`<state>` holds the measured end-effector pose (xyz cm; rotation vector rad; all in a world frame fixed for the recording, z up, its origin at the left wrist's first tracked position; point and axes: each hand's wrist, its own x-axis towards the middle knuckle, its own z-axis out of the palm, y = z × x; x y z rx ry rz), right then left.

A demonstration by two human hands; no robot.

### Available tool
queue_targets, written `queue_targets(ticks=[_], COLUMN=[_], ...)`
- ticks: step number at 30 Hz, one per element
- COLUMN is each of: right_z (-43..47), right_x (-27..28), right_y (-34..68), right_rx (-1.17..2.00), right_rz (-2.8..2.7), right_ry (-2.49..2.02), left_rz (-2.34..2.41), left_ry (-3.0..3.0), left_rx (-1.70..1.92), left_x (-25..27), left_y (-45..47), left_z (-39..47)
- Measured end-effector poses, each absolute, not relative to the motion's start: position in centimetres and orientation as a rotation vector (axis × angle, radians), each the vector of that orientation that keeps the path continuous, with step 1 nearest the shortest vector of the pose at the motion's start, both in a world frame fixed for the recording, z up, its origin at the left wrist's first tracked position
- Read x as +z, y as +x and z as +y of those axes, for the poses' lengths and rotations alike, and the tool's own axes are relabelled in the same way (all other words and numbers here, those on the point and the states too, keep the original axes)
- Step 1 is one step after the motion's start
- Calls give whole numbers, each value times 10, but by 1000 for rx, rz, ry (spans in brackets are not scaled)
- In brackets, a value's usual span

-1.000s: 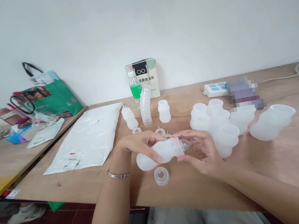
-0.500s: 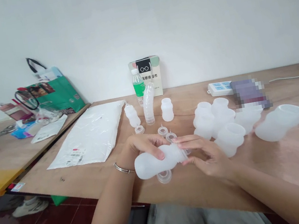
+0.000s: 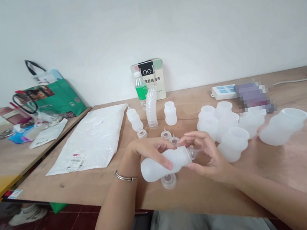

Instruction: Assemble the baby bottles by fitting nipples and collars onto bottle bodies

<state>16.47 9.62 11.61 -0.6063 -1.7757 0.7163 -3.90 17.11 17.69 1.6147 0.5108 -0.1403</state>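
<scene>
A frosted white squeeze bottle (image 3: 158, 167) lies tilted in my left hand (image 3: 156, 151), thumb pressed on its side and fingers behind it. On its right end is a clear cap (image 3: 185, 154) with a pointed nozzle facing right. My right hand (image 3: 210, 156) curves around this cap, thumb below and fingertips above; the far fingers are partly hidden. Beneath the bottle rests a loose clear cap (image 3: 169, 181). More nozzle caps (image 3: 166, 134) lie just behind my left hand, and another cap (image 3: 142, 133) is farther left.
Several uncapped frosted bottles (image 3: 233, 144) cluster at right. Behind the caps stand a capped bottle (image 3: 134, 119), a stack of clear caps (image 3: 152, 109), an uncapped bottle (image 3: 170, 113) and a green-labelled water bottle (image 3: 141, 91). A white plastic mailer (image 3: 87, 141) lies left; a power strip (image 3: 223, 92) sits back right.
My right fingers have spread and shifted around the cap, so its nozzle now shows. The bottle has moved slightly right and is held more level.
</scene>
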Motion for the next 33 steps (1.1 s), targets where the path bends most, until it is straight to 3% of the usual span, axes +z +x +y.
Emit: queue_targets(ticks=[8, 17, 33], right_z=[101, 94, 96], right_x=[117, 120, 117], right_y=[165, 163, 162], right_rx=[905, 648, 771], right_rz=[-1630, -1686, -1661], right_ry=[-671, -607, -701], left_rz=[397, 291, 361], left_ry=[1744, 1839, 1749], left_rx=[-9, 31, 15], left_x=[174, 173, 177], left_y=[-39, -35, -35], left_z=[176, 176, 174])
